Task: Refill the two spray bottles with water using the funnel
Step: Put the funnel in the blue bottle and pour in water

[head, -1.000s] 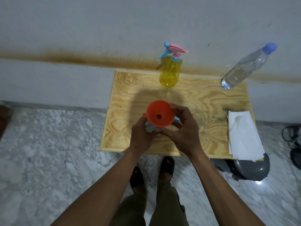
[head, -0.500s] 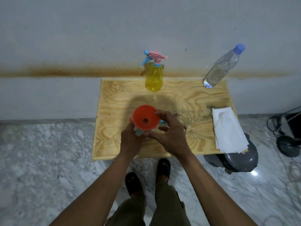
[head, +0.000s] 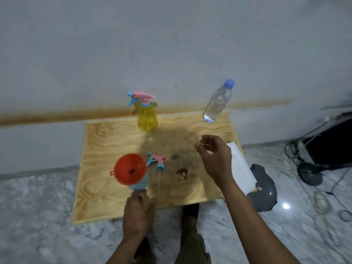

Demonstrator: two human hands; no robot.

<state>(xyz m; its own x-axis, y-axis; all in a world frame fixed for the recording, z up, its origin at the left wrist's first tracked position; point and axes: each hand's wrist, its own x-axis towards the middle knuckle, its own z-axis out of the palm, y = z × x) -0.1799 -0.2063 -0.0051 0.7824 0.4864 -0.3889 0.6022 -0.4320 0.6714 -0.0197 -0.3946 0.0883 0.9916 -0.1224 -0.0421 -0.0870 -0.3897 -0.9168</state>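
A pale plywood board [head: 114, 141] lies on grey marbled floor [head: 38, 202]. White folded paper [head: 240, 168] rests on the board's right edge; a dark grey rounded object [head: 264, 189] sits just beyond; black cables [head: 308, 168] farther right.

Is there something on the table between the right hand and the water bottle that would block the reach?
Nothing visible does. The right hand hangs over bare wood, and the water bottle stands beyond it at the table's far edge. The yellow spray bottle stands well off to the left.
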